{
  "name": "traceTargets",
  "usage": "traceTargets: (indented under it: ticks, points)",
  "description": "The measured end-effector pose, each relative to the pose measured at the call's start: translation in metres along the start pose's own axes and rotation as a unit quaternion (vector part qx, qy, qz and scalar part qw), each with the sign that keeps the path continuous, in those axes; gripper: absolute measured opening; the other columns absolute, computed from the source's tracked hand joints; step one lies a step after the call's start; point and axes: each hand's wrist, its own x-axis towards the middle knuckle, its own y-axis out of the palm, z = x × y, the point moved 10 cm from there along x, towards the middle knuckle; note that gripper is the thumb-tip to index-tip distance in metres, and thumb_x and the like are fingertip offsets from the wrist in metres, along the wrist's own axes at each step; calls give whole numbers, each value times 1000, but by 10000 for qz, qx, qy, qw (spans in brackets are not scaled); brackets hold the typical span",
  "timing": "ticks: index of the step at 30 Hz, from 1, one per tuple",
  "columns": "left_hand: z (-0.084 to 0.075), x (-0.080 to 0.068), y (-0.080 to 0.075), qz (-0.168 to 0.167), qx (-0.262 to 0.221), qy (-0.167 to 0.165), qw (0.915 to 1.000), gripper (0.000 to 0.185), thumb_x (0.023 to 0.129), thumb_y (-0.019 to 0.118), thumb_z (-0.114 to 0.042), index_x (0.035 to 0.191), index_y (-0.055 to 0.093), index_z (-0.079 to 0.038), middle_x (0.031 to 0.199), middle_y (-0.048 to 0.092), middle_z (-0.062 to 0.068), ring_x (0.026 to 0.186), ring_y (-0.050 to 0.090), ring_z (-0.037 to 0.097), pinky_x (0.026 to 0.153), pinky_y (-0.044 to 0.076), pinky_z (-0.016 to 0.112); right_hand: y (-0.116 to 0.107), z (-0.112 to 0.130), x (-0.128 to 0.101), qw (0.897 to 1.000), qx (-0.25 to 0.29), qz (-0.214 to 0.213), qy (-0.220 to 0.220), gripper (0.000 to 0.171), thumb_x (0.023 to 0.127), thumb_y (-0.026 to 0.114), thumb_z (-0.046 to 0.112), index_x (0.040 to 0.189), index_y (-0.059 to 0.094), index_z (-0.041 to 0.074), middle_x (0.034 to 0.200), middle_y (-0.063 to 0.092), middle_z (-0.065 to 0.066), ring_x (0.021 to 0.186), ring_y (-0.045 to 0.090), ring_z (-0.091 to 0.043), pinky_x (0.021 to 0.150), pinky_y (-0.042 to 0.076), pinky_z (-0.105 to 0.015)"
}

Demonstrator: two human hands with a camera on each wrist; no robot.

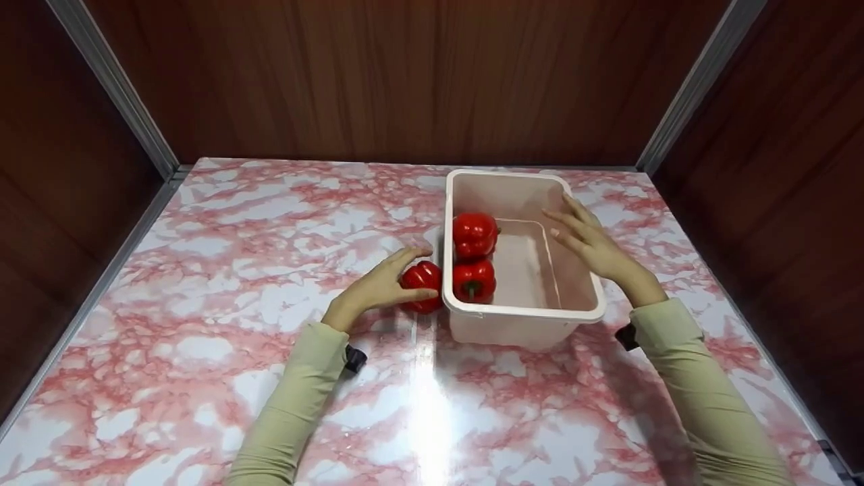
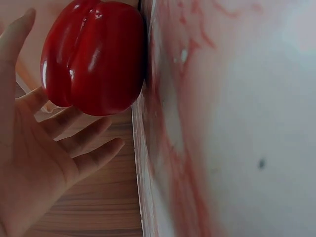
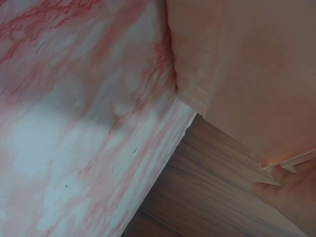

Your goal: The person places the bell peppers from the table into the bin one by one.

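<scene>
left hand [image 1: 381, 283]: on the table, left of the bin; thumb and fingers cupped round the loose pepper, gripping it from its left side. Left wrist view shows palm and fingers [image 2: 79, 143] spread behind the pepper, thumb up along the frame's left edge.
loose pepper [image 1: 422, 286]: red bell pepper, sits on the table just outside the bin's left wall, touching or nearly touching it; can't tell which. Fills upper left of left wrist view [image 2: 94, 54], glossy, lobes clear.
right hand [image 1: 588, 241]: fingers straight and relaxed, not gripping; rests on the bin's right rim, fingertips reaching over the inside edge. Right wrist view catches only a bit of the hand [image 3: 291, 197] at lower right, below the bin wall.
bin [image 1: 526, 312]: pale pink plastic tub, rectangular, upright, right of table centre. Outer wall fills upper right of right wrist view [image 3: 247, 74].
peppers in bin: two red ones against the left inner wall; far pepper [image 1: 474, 235] behind, near pepper [image 1: 474, 281] in front, green stem showing, the two touching. Rest of bin floor bare.
table [image 1: 256, 223]: pink and white marble-look top, glare stripe near the front.
surround: dark wood-grain panels [image 1: 405, 74] at back and sides, metal corner strips.
sleeves: light green, both arms [image 1: 297, 398]; black wrist mounts visible.
</scene>
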Motion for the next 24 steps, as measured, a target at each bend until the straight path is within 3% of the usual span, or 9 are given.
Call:
traceTargets:
  ticks: [10, 24]
  points:
    - [0, -2, 5, 189, -15, 15, 9998, 84, 69, 75, -53, 139, 40, -21, 140, 41, -2, 125, 41, 16, 99, 40, 36, 0, 1, 0, 10000, -37, -45, -45, 42, 97, 47, 26, 136, 47, 13, 154, 9, -17, 140, 4, -39, 107, 5, -63]
    - [-1, -2, 10, 367, 25, 33, 9993, 86, 67, 78, -50, 139, 39, -23, 141, 40, -1, 126, 41, 18, 100, 39, 38, 0, 0, 1, 9999, 27, -71, -119, 42, 96, 48, 24, 136, 47, 11, 154, 9, -17, 139, 4, -40, 106, 4, -63]
